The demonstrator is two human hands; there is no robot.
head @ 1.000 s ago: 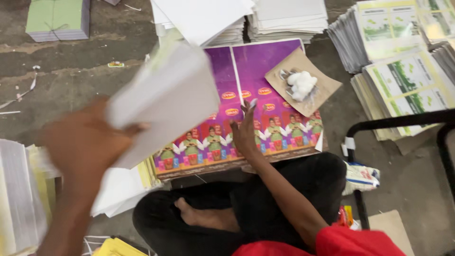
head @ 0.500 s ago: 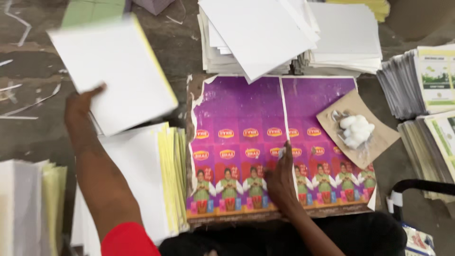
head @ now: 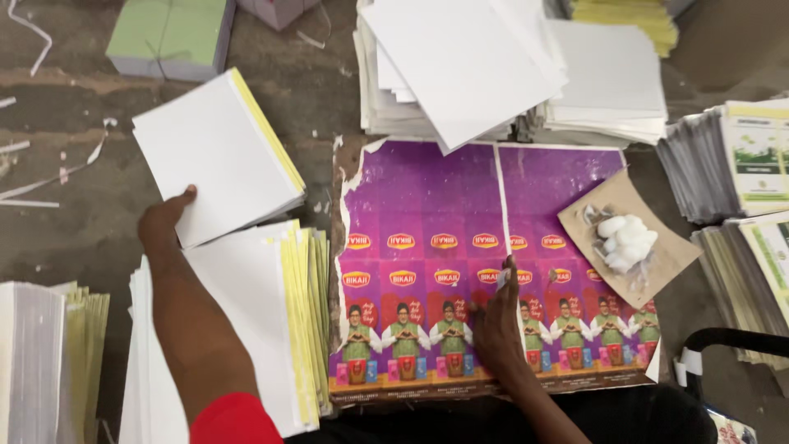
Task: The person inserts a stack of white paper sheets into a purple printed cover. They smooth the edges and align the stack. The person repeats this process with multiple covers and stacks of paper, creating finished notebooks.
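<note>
Red sleeve at six o'clock; from it your left hand (head: 164, 226) grips the lower edge of a white sheet bundle (head: 215, 156), tilted above the yellow-edged stack (head: 271, 321) at seven o'clock. Your right hand (head: 497, 321) lies flat, fingers spread, on the purple printed sheets (head: 436, 205) at centre. Past them, at twelve o'clock, white paper piles (head: 468, 66) sit on the floor (head: 66, 107).
</note>
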